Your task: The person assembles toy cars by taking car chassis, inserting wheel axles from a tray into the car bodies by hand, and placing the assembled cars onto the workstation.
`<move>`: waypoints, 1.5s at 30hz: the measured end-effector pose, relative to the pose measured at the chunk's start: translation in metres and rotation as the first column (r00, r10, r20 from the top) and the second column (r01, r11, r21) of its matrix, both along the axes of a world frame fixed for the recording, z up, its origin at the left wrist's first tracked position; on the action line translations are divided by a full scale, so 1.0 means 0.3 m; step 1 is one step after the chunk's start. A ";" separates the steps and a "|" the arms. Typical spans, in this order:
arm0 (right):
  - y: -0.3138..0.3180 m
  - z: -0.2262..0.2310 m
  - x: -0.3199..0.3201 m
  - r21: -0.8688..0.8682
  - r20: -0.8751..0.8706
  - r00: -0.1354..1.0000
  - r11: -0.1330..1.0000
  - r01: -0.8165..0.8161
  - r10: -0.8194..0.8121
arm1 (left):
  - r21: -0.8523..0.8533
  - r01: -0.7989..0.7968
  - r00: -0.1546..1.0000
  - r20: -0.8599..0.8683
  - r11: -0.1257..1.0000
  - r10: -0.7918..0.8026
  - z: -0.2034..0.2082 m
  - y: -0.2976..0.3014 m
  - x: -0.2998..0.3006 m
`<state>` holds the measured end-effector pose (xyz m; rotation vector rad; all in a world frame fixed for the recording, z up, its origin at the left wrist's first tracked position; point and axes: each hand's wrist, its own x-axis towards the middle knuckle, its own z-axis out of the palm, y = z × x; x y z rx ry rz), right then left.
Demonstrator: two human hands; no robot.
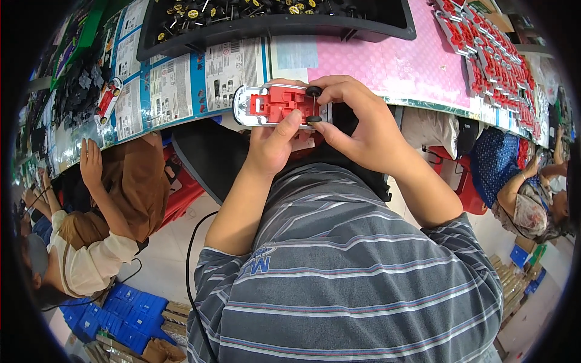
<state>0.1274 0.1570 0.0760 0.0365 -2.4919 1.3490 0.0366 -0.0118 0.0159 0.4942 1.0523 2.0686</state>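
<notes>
toy car (272,104) upside down, held by both hands, right hand (357,124) pinching wheel axle (313,105).

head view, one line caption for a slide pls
Both hands, left hand and right hand, hold an upturned red-and-white toy car, fingers on its black wheel axle.

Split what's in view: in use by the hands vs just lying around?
In use:
- toy car body, upside down, in left hand
- wheel axle, pinched by right hand

Lying about:
- black tray of wheel axles
- finished toy car
- red parts
- pink mat
</notes>
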 end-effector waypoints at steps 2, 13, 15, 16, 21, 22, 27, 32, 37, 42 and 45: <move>-0.004 -0.015 0.020 -0.054 0.039 0.999 0.998 0.013 -0.011 | 0.010 -0.069 0.997 -0.037 0.998 0.069 -0.023 0.012 0.028; -0.035 -0.015 0.065 0.038 0.032 0.998 0.998 -0.050 0.049 | 0.026 -0.093 0.991 -0.098 0.995 0.096 -0.011 -0.038 0.067; -0.043 -0.015 0.072 0.045 0.060 0.996 0.997 -0.069 0.066 | 0.026 -0.096 0.991 -0.092 0.995 0.098 -0.022 -0.054 0.077; -0.049 -0.015 0.075 0.055 0.047 0.997 0.996 -0.068 0.065 | 0.028 -0.099 0.991 -0.092 0.995 0.101 -0.027 -0.057 0.082; -0.065 -0.032 0.087 0.072 0.029 0.996 0.993 -0.091 0.089 | 0.051 -0.146 0.980 -0.127 0.988 0.152 -0.052 -0.083 0.098; -0.067 -0.044 0.087 0.009 -0.041 0.998 0.999 -0.047 0.048 | 0.052 -0.149 0.980 -0.126 0.987 0.155 -0.052 -0.086 0.101; -0.097 -0.021 0.064 -0.152 -0.102 0.992 0.987 0.054 -0.070 | 0.016 -0.118 0.985 -0.128 0.993 0.119 -0.076 -0.098 0.111; -0.157 0.020 -0.012 0.042 -0.044 0.997 0.998 -0.054 0.056 | -0.040 -0.048 0.983 -0.181 0.998 0.040 -0.110 -0.092 0.138; -0.154 0.017 -0.024 0.086 0.017 0.997 0.993 -0.081 0.080 | -0.018 -0.025 0.975 -0.221 1.000 0.020 -0.122 -0.071 0.138; -0.099 0.003 0.019 0.025 -0.036 0.991 0.992 -0.127 0.127 | -0.105 0.050 0.981 -0.181 0.993 -0.069 -0.118 -0.077 0.138; -0.021 -0.018 0.053 -0.030 -0.084 0.996 1.000 0.005 -0.007 | -0.126 0.087 0.994 -0.050 0.988 -0.094 -0.116 -0.069 0.119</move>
